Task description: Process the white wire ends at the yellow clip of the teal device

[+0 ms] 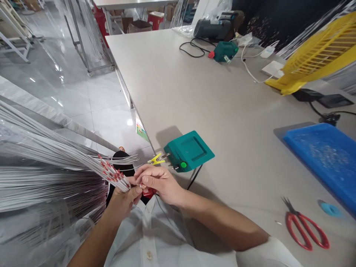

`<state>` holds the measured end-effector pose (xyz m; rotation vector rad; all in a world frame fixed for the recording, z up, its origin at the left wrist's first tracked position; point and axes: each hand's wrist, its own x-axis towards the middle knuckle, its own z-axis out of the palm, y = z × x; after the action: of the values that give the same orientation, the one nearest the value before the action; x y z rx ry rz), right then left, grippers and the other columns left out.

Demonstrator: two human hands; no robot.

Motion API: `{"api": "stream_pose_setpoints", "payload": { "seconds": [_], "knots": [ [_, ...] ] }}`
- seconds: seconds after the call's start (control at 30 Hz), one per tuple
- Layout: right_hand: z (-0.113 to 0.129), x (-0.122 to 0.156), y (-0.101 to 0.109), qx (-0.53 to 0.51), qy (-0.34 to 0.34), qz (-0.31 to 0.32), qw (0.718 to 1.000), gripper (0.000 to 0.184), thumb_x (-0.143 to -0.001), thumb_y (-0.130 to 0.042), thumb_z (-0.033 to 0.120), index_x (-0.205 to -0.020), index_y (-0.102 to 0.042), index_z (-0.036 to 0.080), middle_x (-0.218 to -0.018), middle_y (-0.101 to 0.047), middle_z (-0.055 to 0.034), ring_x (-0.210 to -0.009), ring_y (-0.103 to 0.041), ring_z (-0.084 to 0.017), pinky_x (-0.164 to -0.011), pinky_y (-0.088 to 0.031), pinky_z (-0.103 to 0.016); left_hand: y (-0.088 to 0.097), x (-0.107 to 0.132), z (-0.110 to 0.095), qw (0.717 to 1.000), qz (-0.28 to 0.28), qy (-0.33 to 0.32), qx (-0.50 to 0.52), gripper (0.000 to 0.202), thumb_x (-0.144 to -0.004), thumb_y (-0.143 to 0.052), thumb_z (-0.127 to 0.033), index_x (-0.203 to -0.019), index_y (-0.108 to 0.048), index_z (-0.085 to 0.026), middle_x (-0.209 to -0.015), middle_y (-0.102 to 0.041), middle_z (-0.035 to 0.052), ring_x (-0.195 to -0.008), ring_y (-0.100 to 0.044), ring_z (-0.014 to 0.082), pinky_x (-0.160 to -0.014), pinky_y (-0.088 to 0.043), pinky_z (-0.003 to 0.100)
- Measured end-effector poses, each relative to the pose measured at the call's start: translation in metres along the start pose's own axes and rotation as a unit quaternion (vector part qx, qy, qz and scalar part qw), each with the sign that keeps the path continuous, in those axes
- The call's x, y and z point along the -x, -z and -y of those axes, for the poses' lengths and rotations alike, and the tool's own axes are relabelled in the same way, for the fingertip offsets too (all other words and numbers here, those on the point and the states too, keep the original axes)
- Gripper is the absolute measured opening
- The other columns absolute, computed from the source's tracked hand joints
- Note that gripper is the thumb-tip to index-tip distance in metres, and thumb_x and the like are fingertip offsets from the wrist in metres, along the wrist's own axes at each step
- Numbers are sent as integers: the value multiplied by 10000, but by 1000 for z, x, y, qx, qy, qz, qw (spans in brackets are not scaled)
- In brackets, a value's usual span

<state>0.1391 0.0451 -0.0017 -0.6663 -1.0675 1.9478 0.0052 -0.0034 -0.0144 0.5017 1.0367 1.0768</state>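
My left hand is closed round a bundle of thin white wires with red tips, which fans out to the left. My right hand is closed in a pinch at the red-tipped ends of that bundle, next to a small red object below the fingers. Just beyond the hands, a green box with a green button sits at the table's near left edge. A yellow clip is fixed to a probe on its left side. A thin bare wire runs from my fingers toward that clip.
Red-handled scissors lie at the near right. A blue tray and a small blue disc are to the right. A yellow basket, another green box, cables and a black device stand at the far side of the grey table.
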Motion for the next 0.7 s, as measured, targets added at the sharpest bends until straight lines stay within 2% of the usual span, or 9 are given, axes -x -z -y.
{"api": "stream_pose_setpoints", "payload": {
  "seconds": [0.07,0.13,0.23,0.3,0.43,0.53,0.6,0.63,0.7],
  "knots": [
    [2,0,3,54,16,-40,998,143,-745,-635,291,-667,-689,184,-757,-602,-26,-812,-556,-131,-710,-449,-250,0,0,-1,1000,6,-14,-4,182,-597,-742,-312,-617,-631,-169,-543,-580,-25,-406,-394,42,-405,-275,178],
    [6,0,7,103,37,-68,992,160,-774,-601,292,-696,-686,182,-781,-611,-33,-844,-558,-134,-762,-440,-264,0,0,-2,999,13,-34,-7,165,-632,-717,-307,-639,-635,-164,-583,-606,-12,-396,-387,35,-394,-255,176],
    [15,0,9,162,79,-53,982,208,-820,-525,313,-820,-683,178,-867,-626,-56,-820,-573,-135,-767,-449,-285,-2,-2,-3,999,10,-42,-1,162,-646,-705,-300,-650,-632,-155,-582,-610,-9,-377,-367,26,-381,-232,174],
    [20,1,7,201,115,-27,972,203,-804,-539,300,-871,-673,163,-884,-631,-72,-837,-579,-149,-766,-457,-293,-3,-3,-3,999,-2,-35,4,166,-644,-705,-292,-647,-622,-149,-558,-597,-13,-375,-365,27,-378,-231,174],
    [23,-2,0,243,139,-19,960,98,-749,-601,221,-739,-659,142,-721,-628,-49,-706,-589,-135,-678,-479,-264,-2,-5,0,999,-26,-33,8,158,-638,-705,-262,-638,-601,-143,-525,-563,-31,-381,-376,29,-379,-238,172],
    [18,-3,-2,294,137,-47,945,161,-788,-558,200,-655,-631,148,-604,-601,-23,-650,-578,-124,-625,-473,-240,-2,-6,2,998,-40,-47,-5,147,-651,-690,-267,-654,-617,-139,-569,-575,-23,-391,-380,27,-384,-244,176],
    [13,-2,-2,363,168,-68,914,173,-809,-533,193,-670,-626,151,-644,-620,-33,-675,-582,-123,-633,-468,-235,-3,-6,2,996,-56,-61,-15,139,-658,-683,-265,-665,-629,-137,-581,-573,-21,-397,-378,28,-387,-245,182],
    [11,-1,0,410,196,-74,888,170,-819,-519,189,-693,-628,151,-685,-632,-42,-688,-582,-123,-643,-465,-237,-4,-6,3,995,-64,-68,-20,135,-661,-681,-261,-669,-633,-135,-577,-567,-23,-400,-374,28,-388,-241,183],
    [7,0,4,517,268,-79,809,156,-829,-496,183,-753,-628,149,-758,-646,-56,-712,-577,-131,-664,-454,-256,-5,-7,4,994,-77,-77,-31,129,-669,-677,-258,-682,-641,-134,-546,-548,-31,-400,-362,29,-388,-229,184]
  ]
}}
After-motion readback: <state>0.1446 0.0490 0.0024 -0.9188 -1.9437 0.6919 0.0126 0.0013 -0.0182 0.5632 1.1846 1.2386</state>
